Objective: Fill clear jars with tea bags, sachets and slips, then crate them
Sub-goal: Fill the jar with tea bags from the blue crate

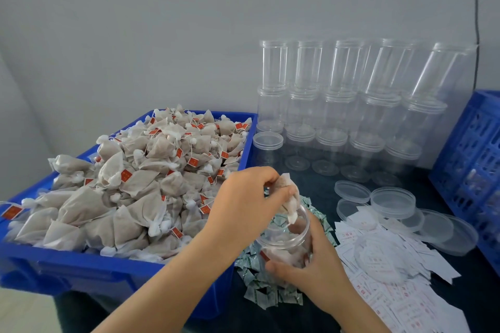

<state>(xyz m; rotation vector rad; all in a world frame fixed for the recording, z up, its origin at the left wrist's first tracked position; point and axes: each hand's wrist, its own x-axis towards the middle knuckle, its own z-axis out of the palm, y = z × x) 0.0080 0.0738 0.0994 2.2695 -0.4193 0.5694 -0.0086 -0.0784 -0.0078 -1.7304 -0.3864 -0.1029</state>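
At lower left of frame, blue bin (81, 267) heaped with tea bags. Lower centre: jar (284, 240) gripped by right hand (311, 273), tilted; left hand (243, 205) pinched tea bag (289, 197) at mouth. Filling step judged underway; release inside, then sachets (270, 292), slips (392, 292).

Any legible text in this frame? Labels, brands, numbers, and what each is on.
None legible.
Red tags on the tea bags: pale marks, too small to read.
Paper slips: red print, blurred.
Green-and-white sachets: pattern only, unreadable.
Clear jars, lids, blue bin: no text visible.
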